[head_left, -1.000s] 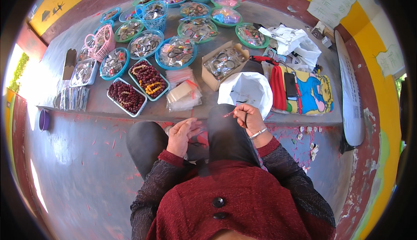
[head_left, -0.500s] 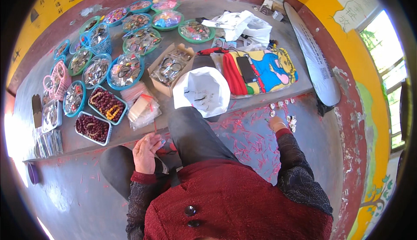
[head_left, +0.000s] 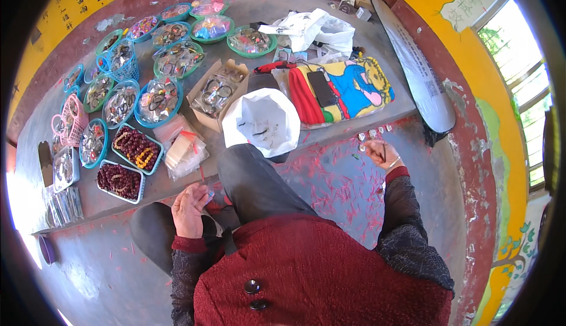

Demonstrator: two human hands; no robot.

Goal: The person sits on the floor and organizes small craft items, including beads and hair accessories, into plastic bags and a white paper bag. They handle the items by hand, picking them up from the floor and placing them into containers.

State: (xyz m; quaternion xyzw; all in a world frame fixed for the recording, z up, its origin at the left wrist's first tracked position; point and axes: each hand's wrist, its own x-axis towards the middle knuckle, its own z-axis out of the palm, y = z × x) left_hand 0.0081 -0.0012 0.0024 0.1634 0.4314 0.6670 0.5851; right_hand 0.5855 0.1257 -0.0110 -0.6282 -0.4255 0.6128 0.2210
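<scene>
My left hand [head_left: 190, 209] is raised over my lap, its fingers curled together around a small pale, shiny piece [head_left: 210, 196]. What exactly that piece is, I cannot make out. My right hand [head_left: 383, 154] hovers over the floor at the right, palm partly turned up. Its fingers are closed on a thin dark strand [head_left: 384, 151], perhaps a cord. Small white pieces [head_left: 372, 133] lie in a row just beyond that hand. Thin red scraps [head_left: 345, 190] are scattered over the floor between my knee and my right arm.
A white bag-lined container [head_left: 289, 131] with a few dark strands stands before my knee. On the ledge are a cardboard box [head_left: 196, 97], a folded colourful blanket [head_left: 359, 105] with a phone [head_left: 321, 88], trays of beads [head_left: 140, 190] and several baskets of packaged trinkets [head_left: 138, 110].
My right hand has drawn back slightly from the white pieces and turned its palm up, a dark strand now showing in it. My left hand stays nearly in place. The view has shifted a little.
</scene>
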